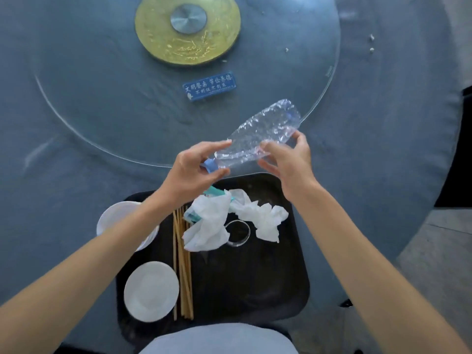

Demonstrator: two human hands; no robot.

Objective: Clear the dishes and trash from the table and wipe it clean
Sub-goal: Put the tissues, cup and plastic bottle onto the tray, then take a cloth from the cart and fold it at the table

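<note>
A crumpled clear plastic bottle (260,131) with a blue cap (210,166) hangs above the table's near edge, held by both hands. My left hand (196,169) pinches the cap end. My right hand (288,162) grips the bottle's body near its base. Below them a black tray (268,290) holds crumpled white napkins (260,215), a teal wrapper (214,192), a clear glass (238,232), wooden chopsticks (182,264) and two white dishes: a small plate (150,290) and a bowl (115,218) partly under my left forearm.
The round table (76,190) has a blue-grey cloth and a glass turntable (127,103) with a gold hub (187,29). A blue sign (209,86) lies on the glass. Small white crumbs (371,43) sit at the far right. Grey floor shows at the right.
</note>
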